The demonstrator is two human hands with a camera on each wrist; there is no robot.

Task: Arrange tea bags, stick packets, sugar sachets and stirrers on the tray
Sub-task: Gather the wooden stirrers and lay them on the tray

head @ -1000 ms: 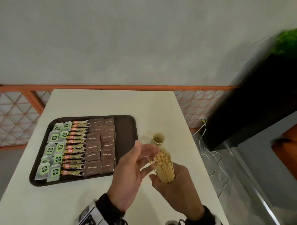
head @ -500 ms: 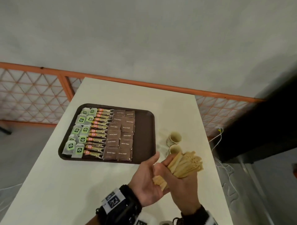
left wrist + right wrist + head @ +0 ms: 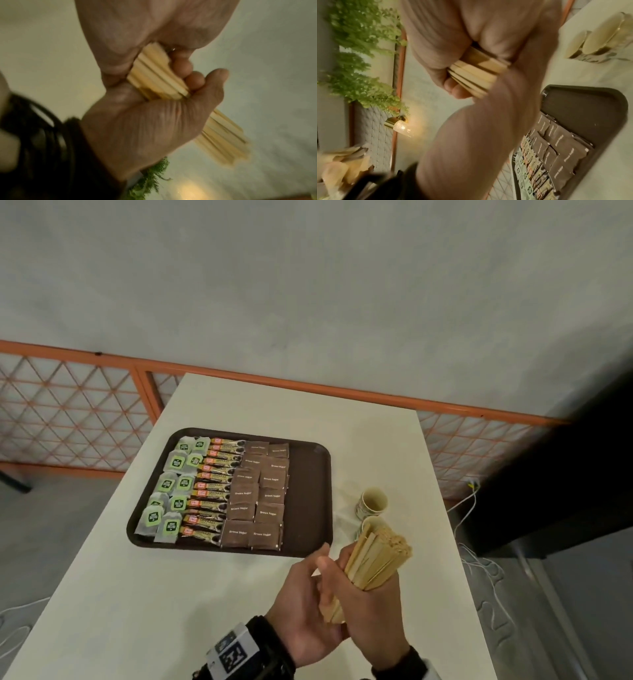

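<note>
Right hand: the right hand (image 3: 373, 607) was closed around a bundle of stirrers (image 3: 376, 559), its fingers curled round the lower half, above the near right part of the table (image 3: 212, 594).
Left hand: the left hand (image 3: 308, 604) lay against the lower ends of the same bundle with the palm turned to it and the fingers only loosely bent; the thumb pointed up beside the sticks. It touched the bundle but did not wrap it.
Stirrers: flat, thin wooden sticks of pale colour, packed tight, the upper ends tilted to the far right.
Tray: the tray (image 3: 310, 491) was dark brown, rectangular with round corners and a low rim, on the left half of the table, just beyond the hands.
Tea bags: the tea bags (image 3: 171, 494) with green labels stood in two columns at the left edge of the tray.
Stick packets: the stick packets (image 3: 212, 491), narrow and glossy, lay in one column beside them.
Sugar sachets: the sugar sachets (image 3: 260, 494), brown and square, made two columns further right; the right strip of the tray was bare.
Paper cups: two paper cups (image 3: 371, 503) stood on the table right of the tray; the bundle covered part of the nearer one.
Surroundings: an orange mesh fence (image 3: 68, 419) ran behind the table below a grey wall (image 3: 308, 285); white cables (image 3: 479, 559) lay on the floor at the right.
</note>
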